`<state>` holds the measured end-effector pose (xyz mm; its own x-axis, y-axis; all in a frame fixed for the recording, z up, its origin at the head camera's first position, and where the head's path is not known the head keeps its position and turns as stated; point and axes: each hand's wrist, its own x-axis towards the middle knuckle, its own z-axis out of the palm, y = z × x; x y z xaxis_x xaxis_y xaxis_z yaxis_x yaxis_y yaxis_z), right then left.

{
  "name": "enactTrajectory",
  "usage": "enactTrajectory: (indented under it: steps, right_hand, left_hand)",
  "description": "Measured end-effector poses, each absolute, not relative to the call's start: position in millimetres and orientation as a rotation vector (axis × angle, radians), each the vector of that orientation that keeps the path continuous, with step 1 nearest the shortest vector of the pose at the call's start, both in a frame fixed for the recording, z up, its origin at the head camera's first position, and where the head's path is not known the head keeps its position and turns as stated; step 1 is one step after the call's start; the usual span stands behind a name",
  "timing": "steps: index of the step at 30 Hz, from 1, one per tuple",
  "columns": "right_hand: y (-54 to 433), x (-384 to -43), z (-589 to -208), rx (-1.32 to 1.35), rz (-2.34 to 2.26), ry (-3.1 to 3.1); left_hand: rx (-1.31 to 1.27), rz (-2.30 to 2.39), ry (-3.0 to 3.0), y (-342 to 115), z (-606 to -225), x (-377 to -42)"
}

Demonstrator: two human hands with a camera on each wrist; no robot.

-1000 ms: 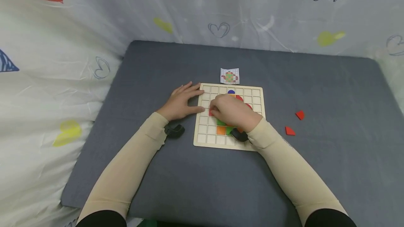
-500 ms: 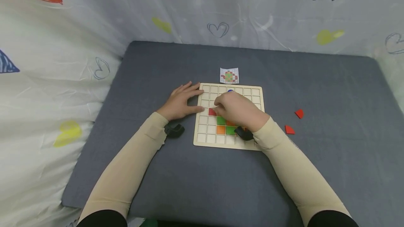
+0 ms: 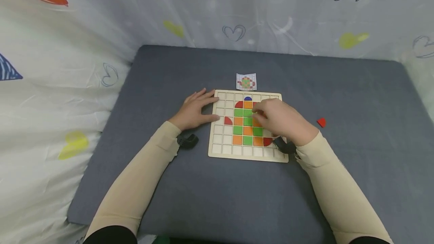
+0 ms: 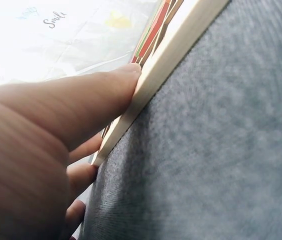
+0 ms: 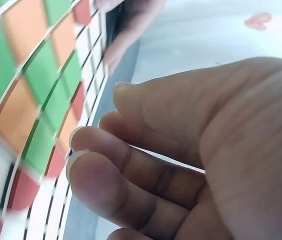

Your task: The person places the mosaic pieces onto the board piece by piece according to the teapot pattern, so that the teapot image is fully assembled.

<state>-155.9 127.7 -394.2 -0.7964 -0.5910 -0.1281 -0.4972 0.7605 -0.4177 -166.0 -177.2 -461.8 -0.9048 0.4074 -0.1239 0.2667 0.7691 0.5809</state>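
A wooden grid board [image 3: 222,140] lies on the table, its middle filled with green and orange square tiles and red quarter-round tiles. My left hand [image 3: 194,111] rests on its left edge with fingers spread and straight; in the left wrist view the thumb [image 4: 96,97] touches the rim. Over the board's right half hovers my right hand [image 3: 279,118], fingers loosely bent. The right wrist view shows the right thumb [image 5: 156,102] apart from the fingertips, with nothing between them. A lone red quarter-round tile [image 3: 228,120] sits left of the orange and green block. A blue half-round tile [image 3: 248,98] tops the pattern.
Behind the board lies a small printed picture card [image 3: 246,82]. One loose red tile [image 3: 321,122] is on the grey table [image 3: 359,131] at the right. A white patterned cloth [image 3: 203,6] hangs along the back and left.
My right hand has moved right across the board, uncovering the tiles in its middle. One of the loose red tiles is now hidden behind my right sleeve. My left hand stays put.
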Motion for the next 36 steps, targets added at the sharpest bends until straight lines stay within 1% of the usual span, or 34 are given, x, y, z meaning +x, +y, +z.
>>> enactTrajectory:
  steps: [9, 19, 23, 31, 36]
  right_hand:
    - [166.9, -147.3, -394.9, -0.682, -0.539, 2.711]
    - [209.4, -135.2, -401.3, -0.649, -0.479, 2.748]
    - [225.3, -129.0, -405.3, -0.596, -0.445, 2.742]
    - [245.6, -119.5, -403.5, -0.524, -0.336, 2.753]
    - [251.3, -114.3, -399.4, -0.405, -0.318, 2.711]
  left_hand:
    - [0.529, 0.841, 2.72, -178.0, -464.4, -167.4]
    - [0.517, 0.843, 2.722, -177.5, -463.0, -168.5]
    - [0.537, 0.839, 2.707, -177.0, -461.1, -168.4]
    - [0.535, 0.852, 2.707, -178.9, -461.9, -169.4]
    - [0.525, 0.859, 2.706, -178.9, -463.1, -168.9]
